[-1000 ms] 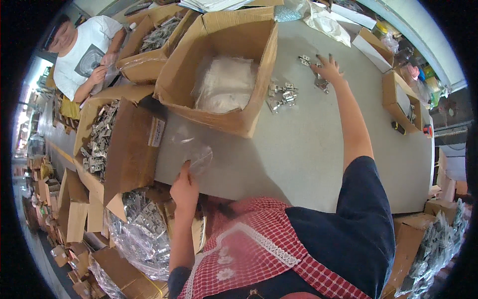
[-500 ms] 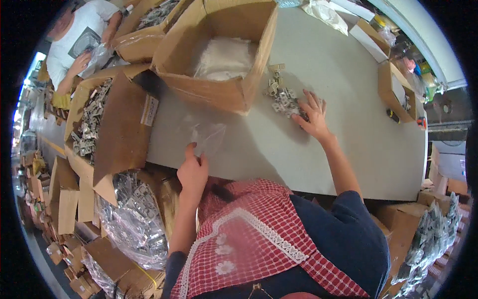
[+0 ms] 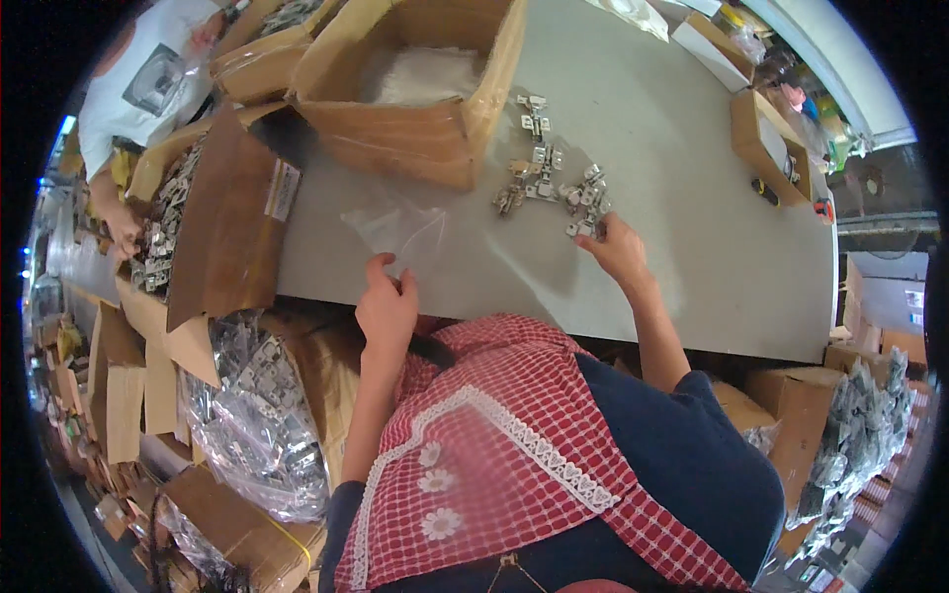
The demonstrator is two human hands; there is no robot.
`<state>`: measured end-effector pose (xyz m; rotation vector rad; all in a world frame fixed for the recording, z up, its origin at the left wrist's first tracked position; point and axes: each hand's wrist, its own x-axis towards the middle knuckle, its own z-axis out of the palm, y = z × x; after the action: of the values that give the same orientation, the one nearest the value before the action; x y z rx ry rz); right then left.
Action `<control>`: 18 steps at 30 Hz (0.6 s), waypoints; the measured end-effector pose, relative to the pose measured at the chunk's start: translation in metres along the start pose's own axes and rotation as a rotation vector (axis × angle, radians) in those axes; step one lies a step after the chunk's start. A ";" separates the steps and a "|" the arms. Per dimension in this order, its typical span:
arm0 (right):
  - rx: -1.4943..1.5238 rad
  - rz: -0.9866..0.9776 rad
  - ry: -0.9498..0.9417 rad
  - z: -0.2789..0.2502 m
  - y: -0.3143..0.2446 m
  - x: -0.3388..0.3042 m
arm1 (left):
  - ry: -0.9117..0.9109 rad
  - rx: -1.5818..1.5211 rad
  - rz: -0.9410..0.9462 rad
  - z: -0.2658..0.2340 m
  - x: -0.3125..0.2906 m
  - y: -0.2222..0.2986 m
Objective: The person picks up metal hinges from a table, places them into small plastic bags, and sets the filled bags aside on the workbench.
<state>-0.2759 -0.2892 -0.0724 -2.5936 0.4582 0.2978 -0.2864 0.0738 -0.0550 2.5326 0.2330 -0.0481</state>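
Note:
My left hand (image 3: 387,311), near the table's front edge, pinches the near end of a small clear plastic bag (image 3: 400,225) that lies on the table. Farther right, my right hand (image 3: 621,255) has thumb and fingers closed on the near end of a metal hinge (image 3: 585,204). More silvery hinges (image 3: 540,170) lie loosely grouped just left of it, one (image 3: 534,117) a little apart at the far side. What the curled fingers of each hand cover is hidden.
An open carton (image 3: 405,143) with clear bags stands on the grey table (image 3: 692,267). Left of it is a box of metal parts (image 3: 168,227); a bulging bag of parts (image 3: 262,425) sits below. A small box (image 3: 771,148) stands at right. A co-worker's hand (image 3: 121,229) reaches into the left box.
My right hand has drawn back from over the pile and now grips one hinge; the hinges are more spread out. The co-worker's hand has moved down to the box of parts. The view has shifted slightly.

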 end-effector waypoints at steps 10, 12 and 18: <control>-0.172 -0.382 0.091 0.035 -0.046 -0.028 | 0.027 0.002 -0.030 0.006 0.001 -0.012; 0.065 -0.380 -0.106 0.027 -0.057 -0.035 | 0.031 0.001 -0.043 0.008 0.001 -0.016; -0.245 -0.344 -0.169 0.025 -0.045 -0.029 | 0.056 0.012 -0.040 0.013 -0.005 -0.028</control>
<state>-0.2888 -0.2317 -0.0659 -2.7911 -0.0917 0.4727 -0.2961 0.0887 -0.0812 2.5438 0.3070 0.0060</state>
